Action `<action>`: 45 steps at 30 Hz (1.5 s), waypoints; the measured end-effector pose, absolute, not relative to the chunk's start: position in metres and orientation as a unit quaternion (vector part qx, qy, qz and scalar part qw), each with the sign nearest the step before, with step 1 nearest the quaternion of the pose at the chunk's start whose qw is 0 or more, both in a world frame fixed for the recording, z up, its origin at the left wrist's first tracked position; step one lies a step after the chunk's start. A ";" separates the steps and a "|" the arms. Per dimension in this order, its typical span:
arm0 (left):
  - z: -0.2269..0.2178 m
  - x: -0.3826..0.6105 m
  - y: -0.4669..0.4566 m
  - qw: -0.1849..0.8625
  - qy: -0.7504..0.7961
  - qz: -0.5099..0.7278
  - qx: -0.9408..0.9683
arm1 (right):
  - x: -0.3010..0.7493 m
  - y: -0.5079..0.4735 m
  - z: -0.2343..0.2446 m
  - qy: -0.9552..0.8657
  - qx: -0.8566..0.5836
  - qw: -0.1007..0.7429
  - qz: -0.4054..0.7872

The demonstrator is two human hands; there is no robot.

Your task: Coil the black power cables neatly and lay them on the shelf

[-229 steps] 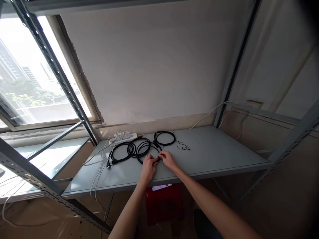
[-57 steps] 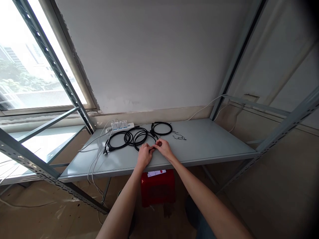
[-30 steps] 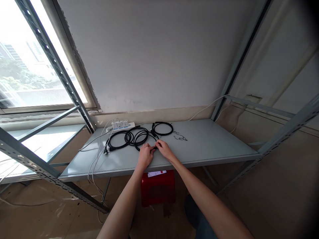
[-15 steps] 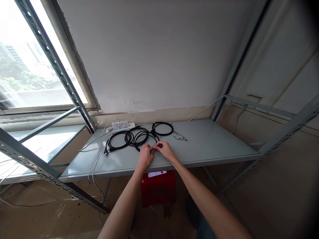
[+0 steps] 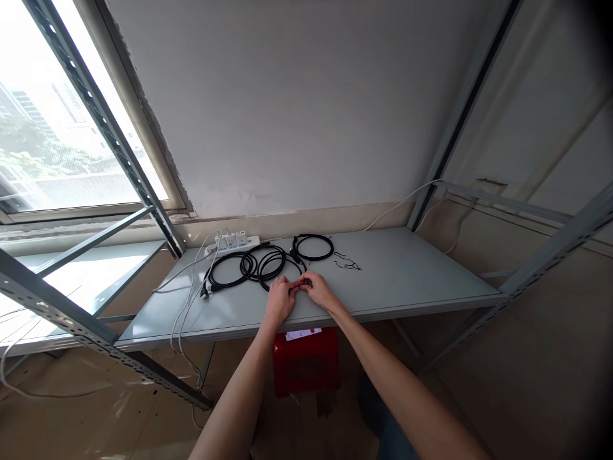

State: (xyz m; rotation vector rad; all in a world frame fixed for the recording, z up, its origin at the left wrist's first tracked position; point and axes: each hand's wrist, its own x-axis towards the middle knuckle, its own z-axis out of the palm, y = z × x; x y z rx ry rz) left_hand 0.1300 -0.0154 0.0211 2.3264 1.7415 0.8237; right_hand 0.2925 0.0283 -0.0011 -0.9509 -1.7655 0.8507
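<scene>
Three coils of black cable lie on a grey metal shelf (image 5: 407, 281). The nearest coil (image 5: 275, 265) is in the middle, a second coil (image 5: 225, 271) lies to its left and a third coil (image 5: 313, 247) sits behind to the right. My left hand (image 5: 279, 299) and my right hand (image 5: 317, 291) meet at the front edge of the nearest coil. Both are closed in a pinch on the same spot of that cable. What the fingertips hold besides the cable is too small to make out.
A white power strip (image 5: 232, 242) with white leads lies at the back left of the shelf. Thin black wire ties (image 5: 345, 262) rest right of the coils. A red stool (image 5: 306, 361) stands under the shelf. Slanted steel posts (image 5: 119, 153) frame the left side.
Both hands have stayed pinched on the near coil, making only small finger movements. The view has shifted slightly.
</scene>
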 end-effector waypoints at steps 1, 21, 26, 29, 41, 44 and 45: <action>0.021 0.130 -0.015 0.063 0.577 0.273 0.767 | 0.292 0.028 -0.001 -0.713 -0.397 0.469 0.338; 0.021 0.129 -0.015 0.059 0.573 0.273 0.771 | 0.293 0.037 -0.006 -0.679 -0.467 0.499 0.268; 0.022 0.130 -0.016 0.062 0.575 0.274 0.769 | 0.292 0.039 -0.007 -0.690 -0.451 0.494 0.277; 0.020 0.130 -0.015 0.060 0.577 0.271 0.768 | 0.292 0.037 -0.004 -0.705 -0.445 0.481 0.271; 0.020 0.131 -0.016 0.060 0.582 0.279 0.761 | 0.292 0.035 0.000 -0.725 -0.419 0.455 0.303; 0.021 0.132 -0.016 0.058 0.587 0.275 0.759 | 0.290 0.034 0.001 -0.728 -0.431 0.450 0.287; 0.020 0.132 -0.016 0.058 0.587 0.274 0.760 | 0.289 0.034 0.001 -0.727 -0.436 0.450 0.281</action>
